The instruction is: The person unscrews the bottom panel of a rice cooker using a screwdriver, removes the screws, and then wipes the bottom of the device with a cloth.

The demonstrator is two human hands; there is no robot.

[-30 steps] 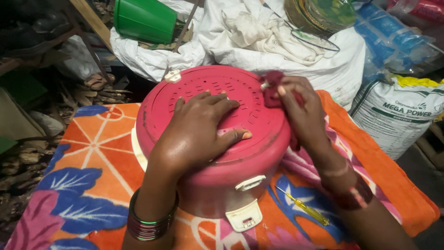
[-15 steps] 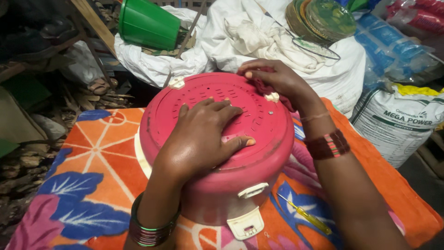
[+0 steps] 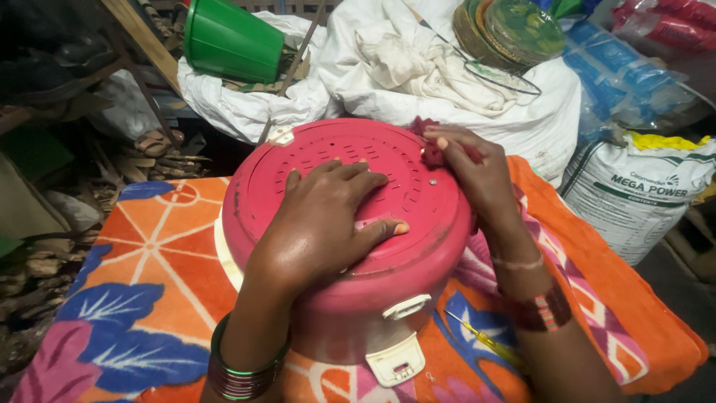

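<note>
Pink cooker (image 3: 350, 246) under left hand (image 3: 317, 224)

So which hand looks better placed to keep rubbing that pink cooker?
Probably the right hand: it holds the red cloth against the pink cooker. The left hand lies flat, steadying it.

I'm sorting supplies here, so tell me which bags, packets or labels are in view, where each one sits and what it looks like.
Woven sack: right, beside the orange cloth; white, bulging, dark print, yellow top edge.
Blue plastic packets: upper right, behind the sack; shiny, bundled.
Red packets: top right corner; glossy, partly cut off.
No signs or screens in view.
</note>
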